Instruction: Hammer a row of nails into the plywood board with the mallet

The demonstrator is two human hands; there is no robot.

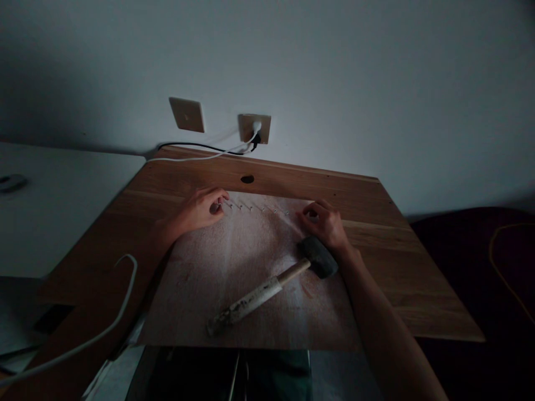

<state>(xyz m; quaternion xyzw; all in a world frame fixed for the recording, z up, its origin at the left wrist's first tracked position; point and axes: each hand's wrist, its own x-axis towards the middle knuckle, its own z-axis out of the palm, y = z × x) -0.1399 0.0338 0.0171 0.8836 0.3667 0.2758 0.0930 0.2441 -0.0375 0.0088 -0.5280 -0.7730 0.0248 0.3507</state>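
A thin wooden board lies on the wooden desk, with a row of several upright nails near its far edge. My left hand is at the left end of that row, thumb and fingers curled together beside the first nails. What its fingertips pinch, if anything, is too small to make out. Past the right end of the row, my right hand rests at the board's far right corner, also closed in a pinch whose contents I cannot see. A black-headed mallet lies diagonally on the board, its head near my right wrist.
The desk stands against a wall and has a round hole. Cables run from a wall socket leftward along its back. A white cable loops at lower left. A white surface adjoins the left side.
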